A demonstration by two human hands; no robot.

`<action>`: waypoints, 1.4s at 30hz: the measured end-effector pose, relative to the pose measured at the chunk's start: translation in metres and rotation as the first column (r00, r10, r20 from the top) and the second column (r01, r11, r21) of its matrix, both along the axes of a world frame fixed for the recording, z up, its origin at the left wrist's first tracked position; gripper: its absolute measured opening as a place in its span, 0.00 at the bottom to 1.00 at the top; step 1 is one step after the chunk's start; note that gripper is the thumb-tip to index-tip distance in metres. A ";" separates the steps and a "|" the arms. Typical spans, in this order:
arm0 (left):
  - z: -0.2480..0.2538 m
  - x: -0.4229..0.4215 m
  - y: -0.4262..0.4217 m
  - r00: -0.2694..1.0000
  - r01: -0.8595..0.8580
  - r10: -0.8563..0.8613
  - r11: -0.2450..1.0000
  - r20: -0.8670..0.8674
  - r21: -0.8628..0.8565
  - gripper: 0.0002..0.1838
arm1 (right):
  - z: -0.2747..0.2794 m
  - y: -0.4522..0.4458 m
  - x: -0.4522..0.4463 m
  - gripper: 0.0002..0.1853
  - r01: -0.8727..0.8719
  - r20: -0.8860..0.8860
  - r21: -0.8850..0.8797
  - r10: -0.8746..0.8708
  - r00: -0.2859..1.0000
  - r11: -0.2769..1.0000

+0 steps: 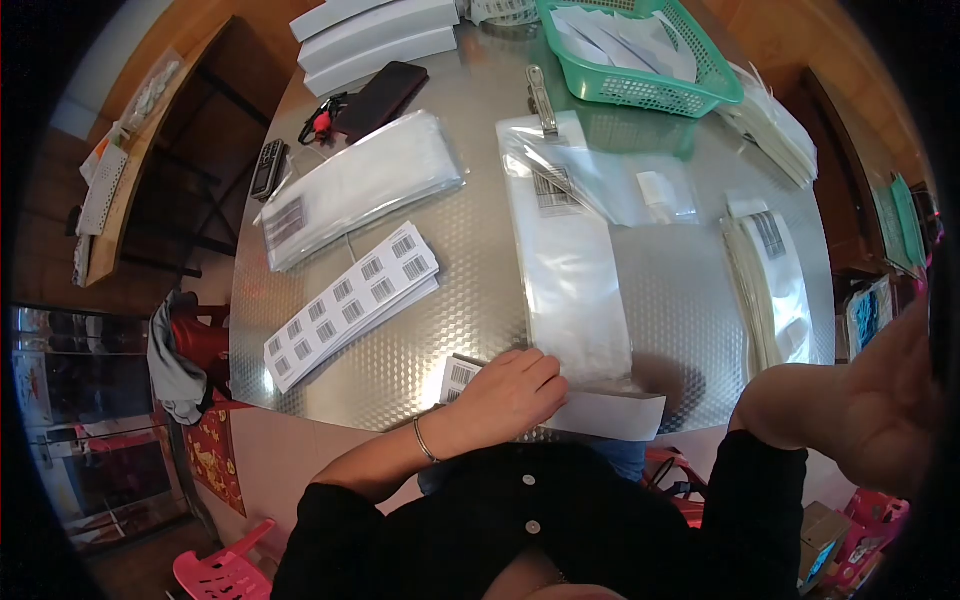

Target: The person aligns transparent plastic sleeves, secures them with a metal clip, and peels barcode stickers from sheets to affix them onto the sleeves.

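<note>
My left hand [515, 395] lies at the table's front edge with its fingers curled in over a strip of barcode labels [461, 375]. The strip's blank white end [615, 416] sticks out to the right of the hand. Just beyond the fingers is a stack of clear plastic bags [570, 275], held at its far end by a metal clip [541, 100]. My right hand [890, 390] is raised off the table near the camera at the right edge. Its fingers are dark and cut off, so what they do is hidden.
Barcode label sheets [350, 305] and a packet of plastic bags [365, 185] lie on the left. Behind them are a phone [268, 168], a dark wallet-like case [385, 98] and white boxes [380, 45]. A green basket [640, 90] holds papers. More bags [775, 285] lie right.
</note>
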State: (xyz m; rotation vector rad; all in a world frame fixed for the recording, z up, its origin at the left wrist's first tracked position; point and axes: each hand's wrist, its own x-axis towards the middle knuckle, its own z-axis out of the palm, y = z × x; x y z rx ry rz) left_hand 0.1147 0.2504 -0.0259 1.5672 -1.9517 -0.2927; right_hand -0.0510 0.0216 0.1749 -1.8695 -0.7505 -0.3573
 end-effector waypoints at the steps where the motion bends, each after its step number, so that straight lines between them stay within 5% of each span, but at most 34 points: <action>1: -0.001 0.000 0.000 1.000 0.002 -0.002 1.000 0.008 0.003 0.10 | -0.002 0.001 0.001 0.12 -0.001 -0.004 0.017 0.001 1.000 1.000; 13: 0.002 -0.005 -0.001 0.998 0.001 -0.002 1.000 0.066 0.017 0.09 | -0.006 0.004 0.003 0.10 -0.091 -0.060 0.096 0.097 0.994 0.991; 19: 0.010 -0.005 0.001 0.994 0.016 -0.013 0.999 -0.106 0.036 0.08 | 0.010 0.011 0.004 0.09 -0.291 -0.243 0.024 0.288 0.926 0.956; 20: 0.010 -0.004 0.001 0.986 0.028 -0.020 0.998 -0.164 0.048 0.08 | 0.015 0.016 0.013 0.10 -0.317 -0.252 -0.108 0.282 0.926 0.942; 23: 0.012 0.000 0.001 0.938 0.081 -0.035 0.990 -0.346 0.119 0.07 | -0.019 0.012 0.002 0.24 -0.367 -0.430 -0.179 0.263 0.864 0.913; 27: 0.027 0.013 -0.002 0.801 0.138 0.067 0.946 -0.595 0.292 0.07 | -0.072 0.029 0.001 0.15 0.168 -0.500 -0.183 -0.239 0.833 0.969; 31: 0.023 0.016 -0.005 0.565 0.158 0.232 0.912 -0.792 0.379 0.08 | -0.113 0.066 0.009 0.18 0.649 -0.383 -0.354 -0.737 0.557 0.674; 36: 0.026 0.014 -0.007 0.254 0.268 0.355 0.868 -0.900 0.418 0.09 | -0.143 0.087 0.014 0.23 0.751 -0.163 -0.269 -0.797 0.582 0.604; 39: 0.023 0.015 -0.005 0.228 0.338 0.308 0.865 -0.923 0.372 0.06 | -0.149 0.090 0.014 0.22 0.787 -0.123 -0.269 -0.831 0.543 0.555; 42: 0.022 0.021 -0.003 0.359 0.370 0.216 0.860 -0.908 0.351 0.06 | -0.154 0.093 0.012 0.21 0.792 -0.119 -0.280 -0.838 0.532 0.543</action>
